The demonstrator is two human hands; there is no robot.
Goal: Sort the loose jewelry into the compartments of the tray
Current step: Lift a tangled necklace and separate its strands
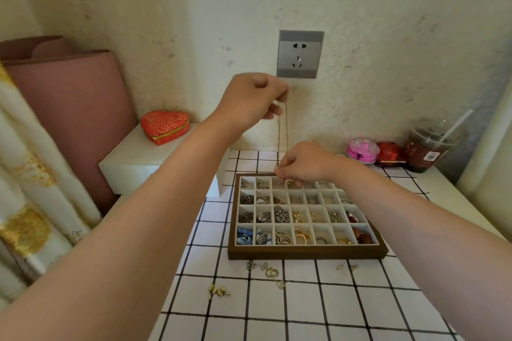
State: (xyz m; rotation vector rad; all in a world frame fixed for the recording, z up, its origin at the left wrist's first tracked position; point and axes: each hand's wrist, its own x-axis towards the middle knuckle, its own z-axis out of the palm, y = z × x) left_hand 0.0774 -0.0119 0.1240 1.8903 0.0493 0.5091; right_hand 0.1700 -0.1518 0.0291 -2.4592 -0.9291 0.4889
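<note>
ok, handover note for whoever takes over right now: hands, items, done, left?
Left hand: raised, pinches the top of the chain.
Right hand: pinches the chain's lower end just above the back row of the tray.
Done: most compartments hold pieces.
Left: settle the chain into a compartment, then sort the loose pieces lying on the checked cloth in front of the tray.

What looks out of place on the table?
Small loose jewelry pieces lie scattered on the checked table in front of the tray, outside its compartments. A chain hangs from the left hand, unsorted.
</note>
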